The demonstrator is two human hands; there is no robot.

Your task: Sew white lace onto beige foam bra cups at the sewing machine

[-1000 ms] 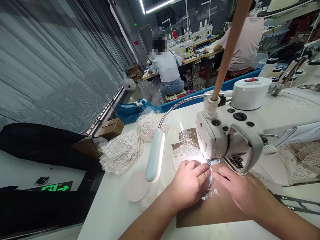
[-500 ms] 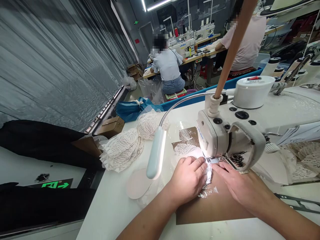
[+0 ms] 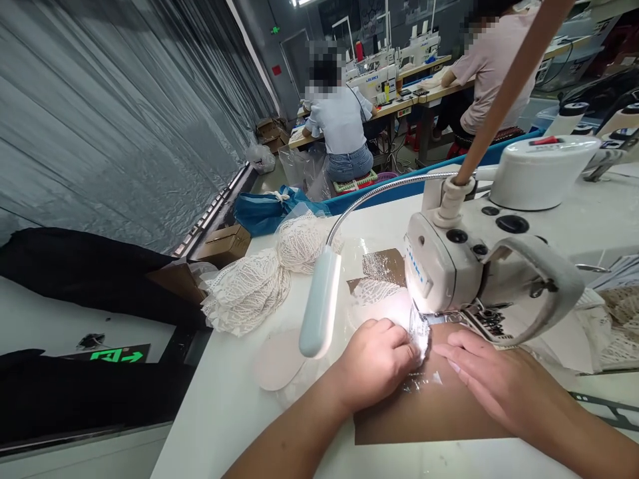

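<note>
A white sewing machine (image 3: pixel 444 259) stands over the white table, its presser foot lit by a lamp. White lace fabric (image 3: pixel 379 299) lies beside the needle area. My left hand (image 3: pixel 382 359) is closed, its fingers pinching the edge of the lace fabric just in front of the presser foot. To the right, my right hand (image 3: pixel 486 369) rests with straightened fingers on a brown sheet (image 3: pixel 429 412), its fingertips close to the fabric edge and holding nothing.
Stacks of cream lace pieces (image 3: pixel 249 293) and a beige round pad (image 3: pixel 279 359) lie on the left. A lamp (image 3: pixel 319 303) hangs on a bent metal arm. Two people sit at other machines behind; one wears a white top (image 3: pixel 342 120).
My right hand has drawn back from the presser foot, and its fingers now lie on the brown sheet. My left fingers have curled more around the fabric edge. The view has shifted slightly.
</note>
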